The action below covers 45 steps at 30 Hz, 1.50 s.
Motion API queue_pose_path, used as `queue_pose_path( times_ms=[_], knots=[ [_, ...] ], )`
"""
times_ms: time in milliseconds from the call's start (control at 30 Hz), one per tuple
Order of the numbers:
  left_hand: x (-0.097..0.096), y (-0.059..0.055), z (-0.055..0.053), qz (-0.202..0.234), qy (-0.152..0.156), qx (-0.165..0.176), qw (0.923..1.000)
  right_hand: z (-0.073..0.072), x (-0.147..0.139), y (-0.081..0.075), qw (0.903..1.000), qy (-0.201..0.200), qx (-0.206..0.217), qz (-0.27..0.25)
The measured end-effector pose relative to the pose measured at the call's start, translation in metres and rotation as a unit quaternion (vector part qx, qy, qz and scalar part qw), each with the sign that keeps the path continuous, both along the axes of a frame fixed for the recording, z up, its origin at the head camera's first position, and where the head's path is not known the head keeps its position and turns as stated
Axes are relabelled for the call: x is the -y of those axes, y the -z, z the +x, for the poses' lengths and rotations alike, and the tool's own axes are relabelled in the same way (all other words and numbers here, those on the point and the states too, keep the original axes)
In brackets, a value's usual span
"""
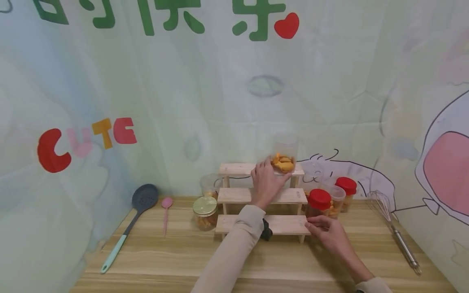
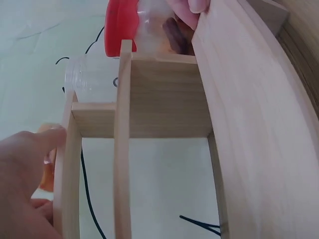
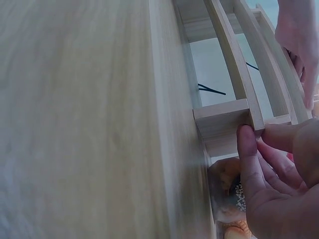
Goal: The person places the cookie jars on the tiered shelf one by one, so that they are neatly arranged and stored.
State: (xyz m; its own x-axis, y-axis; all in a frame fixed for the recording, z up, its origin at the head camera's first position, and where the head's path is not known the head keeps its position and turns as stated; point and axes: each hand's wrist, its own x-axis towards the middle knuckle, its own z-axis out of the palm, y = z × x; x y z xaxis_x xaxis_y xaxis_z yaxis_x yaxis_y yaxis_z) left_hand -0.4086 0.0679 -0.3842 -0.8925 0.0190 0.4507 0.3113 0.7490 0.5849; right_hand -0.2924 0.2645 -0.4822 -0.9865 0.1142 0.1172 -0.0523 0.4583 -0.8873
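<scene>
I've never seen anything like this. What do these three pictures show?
There's no machine here: a person works bare-handed. The widest picture comes from a camera worn on the head; the other two from cameras on the left and right wrists. On the wooden table stands a three-step rack, with jars on either side, a slotted turner and pink spoon further left, and a whisk further right. The left hand holds a clear jar of yellow pieces at the top step; the right hand pinches the lowest step's right end.

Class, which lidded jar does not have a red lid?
The jar left of the tiered wooden rack: its lid is pale green. Both other lidded jars, right of the rack, have red lids.
</scene>
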Motion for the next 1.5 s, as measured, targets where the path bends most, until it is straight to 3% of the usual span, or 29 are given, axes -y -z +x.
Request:
queue_pose_path(
  times_ms=[200,367,467,667,800,967,1133,1300,1500],
  knots=[
    [0.023,0.011,0.002,0.070,0.067,-0.046,0.9942,-0.001,0.002,0.003,1.0000,-0.007,0.001,-0.006],
    [0.047,0.020,0.015,0.111,0.122,-0.093,0.9819,-0.001,0.001,0.003,0.9999,-0.007,-0.007,-0.001],
    [0.064,0.026,0.024,0.122,0.137,-0.119,0.9758,0.000,0.000,0.000,1.0000,-0.005,-0.002,0.002],
    [0.113,0.041,0.044,0.110,0.109,-0.160,0.9749,0.001,-0.001,0.001,0.9999,0.001,0.014,0.008],
    [0.144,0.047,0.054,0.089,0.094,-0.158,0.9789,0.002,-0.005,0.002,0.9997,0.003,0.020,0.010],
    [0.183,0.050,0.065,0.076,0.098,-0.168,0.9779,0.001,-0.004,0.000,0.9997,-0.003,0.023,0.008],
    [0.218,0.061,0.070,0.068,0.062,-0.142,0.9855,0.002,-0.001,-0.001,0.9996,0.000,0.028,0.004],
    [0.241,0.074,0.074,0.067,0.034,-0.114,0.9906,0.003,-0.001,-0.002,0.9996,0.000,0.027,0.008],
    [0.253,0.086,0.075,0.064,0.019,-0.032,0.9973,0.002,0.000,-0.004,0.9996,0.001,0.026,0.014]
  ],
)
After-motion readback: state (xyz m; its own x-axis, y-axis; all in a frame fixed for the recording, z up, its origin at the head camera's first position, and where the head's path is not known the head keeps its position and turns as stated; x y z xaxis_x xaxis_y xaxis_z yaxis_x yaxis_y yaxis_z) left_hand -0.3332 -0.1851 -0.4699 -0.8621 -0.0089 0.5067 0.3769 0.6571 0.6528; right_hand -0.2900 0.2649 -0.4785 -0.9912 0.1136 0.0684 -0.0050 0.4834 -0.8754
